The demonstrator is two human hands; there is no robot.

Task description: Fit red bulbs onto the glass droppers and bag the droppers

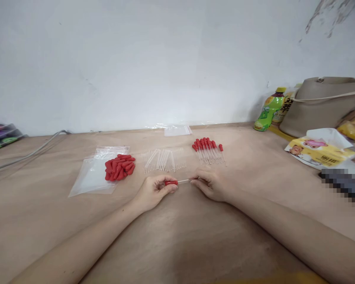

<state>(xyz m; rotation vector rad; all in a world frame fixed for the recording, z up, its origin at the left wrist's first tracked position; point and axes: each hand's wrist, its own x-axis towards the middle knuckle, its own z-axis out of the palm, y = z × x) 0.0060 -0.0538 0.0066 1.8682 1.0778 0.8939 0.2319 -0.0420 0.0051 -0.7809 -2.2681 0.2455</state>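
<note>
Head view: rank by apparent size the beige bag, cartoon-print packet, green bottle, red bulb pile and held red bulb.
1. Beige bag
2. Cartoon-print packet
3. Green bottle and red bulb pile, too alike to rank
4. Held red bulb

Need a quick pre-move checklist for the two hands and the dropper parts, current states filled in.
1. Left hand grips red dropper bulb: ok.
2. Right hand pinches clear dropper tube: ok.
3. Bulb and tube in line: ok.
4. Tube's depth inside bulb: cannot tell.
5. Bulb-topped droppers apart from loose clear tubes: ok.
6. Loose red bulbs bagged: not ok, heaped at plastic bags.
</note>
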